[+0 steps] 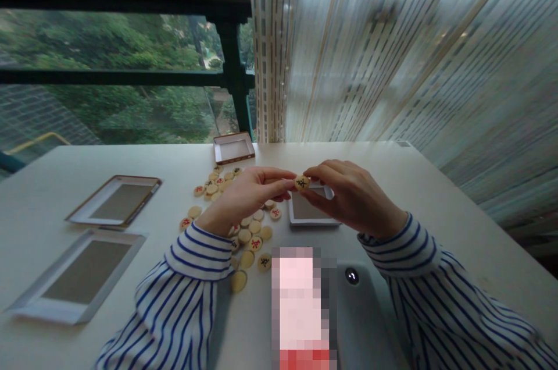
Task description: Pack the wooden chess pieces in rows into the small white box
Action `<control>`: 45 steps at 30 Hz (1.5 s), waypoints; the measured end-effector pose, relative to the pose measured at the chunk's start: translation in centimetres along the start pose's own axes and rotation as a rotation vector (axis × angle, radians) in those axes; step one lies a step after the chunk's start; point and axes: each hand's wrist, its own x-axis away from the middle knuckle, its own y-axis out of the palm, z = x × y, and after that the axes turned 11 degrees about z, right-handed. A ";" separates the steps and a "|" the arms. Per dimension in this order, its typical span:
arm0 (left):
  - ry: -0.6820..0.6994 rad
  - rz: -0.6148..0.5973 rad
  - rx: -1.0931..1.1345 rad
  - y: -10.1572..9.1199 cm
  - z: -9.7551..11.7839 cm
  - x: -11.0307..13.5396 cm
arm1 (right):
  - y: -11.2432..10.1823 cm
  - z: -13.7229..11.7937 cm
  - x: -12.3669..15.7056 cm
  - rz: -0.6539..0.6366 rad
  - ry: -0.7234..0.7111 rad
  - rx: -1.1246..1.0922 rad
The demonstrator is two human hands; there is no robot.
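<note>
Fingers [285, 179] of both hands pinching round game piece [301, 182], above small tray [310, 213]

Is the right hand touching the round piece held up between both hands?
Touching. The head view shows the right hand with thumb and fingertips pinched on the round piece, with the left hand gripping its other edge above the small tray.

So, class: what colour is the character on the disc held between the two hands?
Black, on a pale wooden disc, pinched by the left hand and right hand; head view.
</note>
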 end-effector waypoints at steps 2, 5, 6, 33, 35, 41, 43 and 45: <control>0.011 -0.014 0.011 0.0 -0.2 0.0 | 0.1 0.0 0.0 0.008 0.008 0.011; 0.018 0.000 0.014 0.1 -0.4 0.0 | 0.2 -0.1 0.1 0.019 0.014 0.018; 0.017 0.007 0.014 0.2 -0.4 0.0 | 0.2 -0.1 0.1 0.023 0.014 0.020; 0.064 0.070 -0.112 -0.2 -0.6 -0.3 | 0.2 -0.1 0.2 -0.032 -0.001 -0.005; 0.071 0.055 -0.130 -0.3 -0.6 -0.3 | 0.2 0.0 0.2 -0.033 -0.007 -0.011; 0.097 0.024 -0.180 -0.3 -0.5 -0.1 | 0.3 -0.1 0.2 -0.052 -0.014 -0.004; 0.104 0.020 -0.185 -0.3 -0.4 -0.1 | 0.3 -0.1 0.2 -0.054 -0.020 0.001; 0.102 0.020 -0.189 -0.2 -0.4 -0.1 | 0.3 -0.2 0.2 -0.062 -0.027 0.004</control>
